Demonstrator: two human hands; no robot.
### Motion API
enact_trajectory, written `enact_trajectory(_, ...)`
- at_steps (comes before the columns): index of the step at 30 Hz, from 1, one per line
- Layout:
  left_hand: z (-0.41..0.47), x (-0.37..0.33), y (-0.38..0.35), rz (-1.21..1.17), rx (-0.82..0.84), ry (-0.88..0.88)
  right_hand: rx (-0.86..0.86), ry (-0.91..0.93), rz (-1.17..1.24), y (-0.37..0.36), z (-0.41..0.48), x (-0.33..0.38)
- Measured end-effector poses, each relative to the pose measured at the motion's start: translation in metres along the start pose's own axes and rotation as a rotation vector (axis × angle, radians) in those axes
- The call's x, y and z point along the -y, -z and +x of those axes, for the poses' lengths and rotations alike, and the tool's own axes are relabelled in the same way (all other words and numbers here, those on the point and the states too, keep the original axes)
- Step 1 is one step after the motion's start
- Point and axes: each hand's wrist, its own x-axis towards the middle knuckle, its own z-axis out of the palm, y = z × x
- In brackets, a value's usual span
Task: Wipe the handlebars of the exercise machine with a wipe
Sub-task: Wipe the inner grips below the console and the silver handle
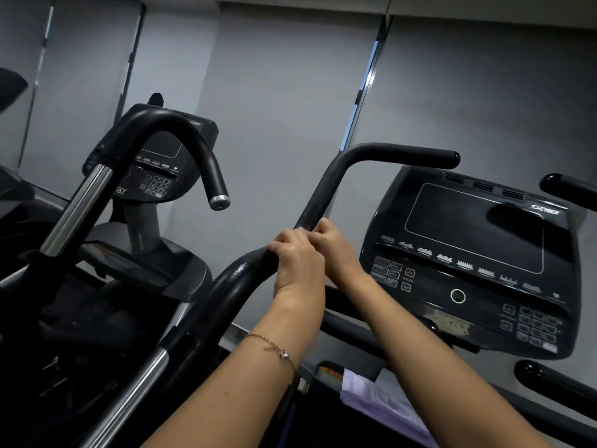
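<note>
- Black bar: wet sheen on its near-left stretch.
- My left hand: fingers curled round bar.
- My right hand: touching the left, clamped on bar just farther up.

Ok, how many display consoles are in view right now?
2. The near console is on the right; the far console stands back left, partly behind a curved handlebar. More may lie outside the frame.

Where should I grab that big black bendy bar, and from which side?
Grab the black bent tubular handlebar on its straight slanted stretch, from above on the near side, like the left hand and right hand: it's round, slim and bare there.
</note>
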Motion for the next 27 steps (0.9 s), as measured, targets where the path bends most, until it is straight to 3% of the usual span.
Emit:
enact_trajectory(3, 0.002, 0.0, 0.003, 0.006, 0.007, -0.018, -0.094, 0.004, -0.226, 0.028, 0.009, -0.002)
enact_trajectory(6, 0.004, 0.004, 0.006, 0.019, 0.007, -0.02, -0.303, -0.065, -0.12, 0.032, -0.019, -0.004)
enact_trajectory(8, 0.004, 0.005, 0.006, 0.024, 0.012, -0.021, -0.255, -0.095, -0.121, 0.012, -0.047, 0.002)
enact_trajectory(11, 0.004, 0.006, 0.005, 0.054, 0.015, -0.034, -0.068, -0.119, -0.311, -0.021, -0.066, 0.005)
enact_trajectory(13, 0.003, 0.008, 0.005, 0.07, 0.013, -0.052, -0.033, -0.132, -0.42, -0.024, -0.069, 0.003)
enact_trajectory(16, 0.002, 0.017, 0.006, 0.028, -0.001, -0.092, -0.087, -0.12, -0.594, -0.008, -0.082, -0.007)
enact_trajectory(21, 0.001, 0.025, 0.005, 0.009, -0.034, -0.119, -0.305, -0.356, -0.604, 0.011, -0.101, -0.023)
enact_trajectory(27, -0.001, 0.013, 0.003, 0.106, -0.043, -0.126, -0.085, -0.094, -0.449, -0.041, -0.073, 0.014)
